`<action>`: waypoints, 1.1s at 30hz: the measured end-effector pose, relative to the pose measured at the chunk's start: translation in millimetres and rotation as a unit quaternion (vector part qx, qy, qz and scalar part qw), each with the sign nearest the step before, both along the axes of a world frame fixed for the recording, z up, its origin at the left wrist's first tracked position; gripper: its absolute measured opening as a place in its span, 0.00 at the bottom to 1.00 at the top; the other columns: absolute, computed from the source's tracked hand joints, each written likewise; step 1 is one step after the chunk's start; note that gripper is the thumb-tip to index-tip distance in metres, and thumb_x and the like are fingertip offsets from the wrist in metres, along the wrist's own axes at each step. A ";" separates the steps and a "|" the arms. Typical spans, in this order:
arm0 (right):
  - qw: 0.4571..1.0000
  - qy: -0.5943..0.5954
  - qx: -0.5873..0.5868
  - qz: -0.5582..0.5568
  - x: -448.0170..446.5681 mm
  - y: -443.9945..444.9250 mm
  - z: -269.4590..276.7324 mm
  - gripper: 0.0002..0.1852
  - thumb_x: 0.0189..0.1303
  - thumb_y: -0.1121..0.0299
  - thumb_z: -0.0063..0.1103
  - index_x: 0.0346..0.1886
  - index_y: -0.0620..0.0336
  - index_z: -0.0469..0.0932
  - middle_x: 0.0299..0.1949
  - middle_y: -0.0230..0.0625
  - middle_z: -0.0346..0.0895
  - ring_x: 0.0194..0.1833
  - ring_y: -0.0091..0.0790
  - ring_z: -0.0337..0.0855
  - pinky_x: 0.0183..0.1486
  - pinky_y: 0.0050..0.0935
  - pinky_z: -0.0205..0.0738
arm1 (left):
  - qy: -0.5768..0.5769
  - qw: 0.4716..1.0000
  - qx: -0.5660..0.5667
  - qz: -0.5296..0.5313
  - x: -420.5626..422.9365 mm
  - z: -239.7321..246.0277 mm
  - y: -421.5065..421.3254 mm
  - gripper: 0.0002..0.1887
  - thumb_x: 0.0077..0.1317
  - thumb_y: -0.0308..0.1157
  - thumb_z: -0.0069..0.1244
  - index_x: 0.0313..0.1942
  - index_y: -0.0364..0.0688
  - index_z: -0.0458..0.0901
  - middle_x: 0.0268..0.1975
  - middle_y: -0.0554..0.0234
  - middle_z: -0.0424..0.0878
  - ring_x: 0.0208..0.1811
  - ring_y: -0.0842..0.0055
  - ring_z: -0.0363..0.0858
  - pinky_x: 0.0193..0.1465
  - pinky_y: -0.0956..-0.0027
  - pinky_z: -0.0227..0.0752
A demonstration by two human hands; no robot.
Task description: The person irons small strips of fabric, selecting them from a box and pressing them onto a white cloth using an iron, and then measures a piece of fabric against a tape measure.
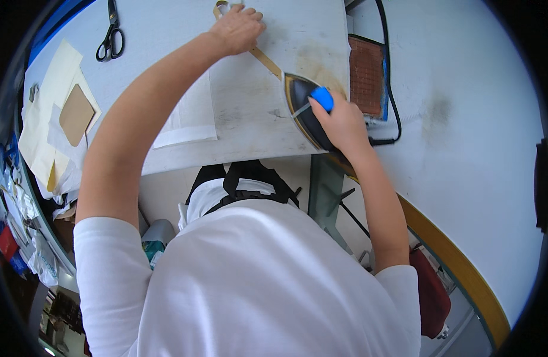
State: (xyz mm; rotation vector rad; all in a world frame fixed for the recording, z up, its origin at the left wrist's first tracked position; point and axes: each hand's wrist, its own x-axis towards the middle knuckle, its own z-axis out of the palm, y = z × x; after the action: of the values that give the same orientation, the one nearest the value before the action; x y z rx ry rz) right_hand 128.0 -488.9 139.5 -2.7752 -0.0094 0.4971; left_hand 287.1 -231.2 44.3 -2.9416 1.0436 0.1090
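My right hand (345,122) grips the handle of an electric iron (300,111) with a dark body, a gold-coloured band and a blue part on the handle. The iron's tip meets a narrow tan strip (267,62) near the right side of the cloth-covered table (251,107). Curled over the same strip, further up, is my left hand (240,29); the strip's end loops up beyond it. My fingers hide where they touch the strip. Under and beside my left forearm lies a white sheet (191,111).
Black-handled scissors (111,42) lie at the upper left. Cream paper pieces (51,111) and a tan card template (77,115) are at the left edge. A reddish-brown iron rest (366,76) stands right of the table, with the iron's black cord (390,71) running past it.
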 end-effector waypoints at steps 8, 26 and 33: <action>0.994 -0.013 -0.011 -0.106 -48.9 -92.9 -12.2 0.24 0.67 0.48 0.60 0.43 0.66 0.78 0.33 0.58 0.82 0.39 0.62 0.83 0.42 0.50 0.76 | 0.091 0.988 -0.080 0.098 -25.7 -11.9 1.6 0.05 0.66 0.28 0.56 0.41 0.39 0.84 0.36 0.55 0.85 0.43 0.59 0.84 0.51 0.58 0.76; 0.931 -0.268 0.094 0.230 68.7 -28.7 -29.2 0.23 0.63 0.65 0.64 0.59 0.63 0.76 0.56 0.49 0.79 0.59 0.52 0.77 0.63 0.43 0.69 | 0.105 0.987 -0.055 0.111 -59.9 4.0 -27.5 0.10 0.61 0.28 0.61 0.42 0.42 0.83 0.39 0.55 0.83 0.50 0.57 0.78 0.63 0.57 0.66; 0.940 0.066 0.336 0.014 22.3 28.1 -79.1 0.14 0.64 0.68 0.65 0.48 0.68 0.83 0.40 0.44 0.86 0.41 0.38 0.86 0.49 0.34 0.79 | 0.095 0.977 -0.155 0.111 -105.7 56.9 31.7 0.03 0.65 0.28 0.56 0.34 0.38 0.83 0.31 0.52 0.85 0.38 0.55 0.78 0.58 0.58 0.68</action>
State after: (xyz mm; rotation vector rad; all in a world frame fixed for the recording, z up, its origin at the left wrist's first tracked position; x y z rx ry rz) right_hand 150.3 -460.8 60.3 -2.0729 -0.1589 0.5590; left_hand 181.4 -199.5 101.1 -3.3841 0.8074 0.2569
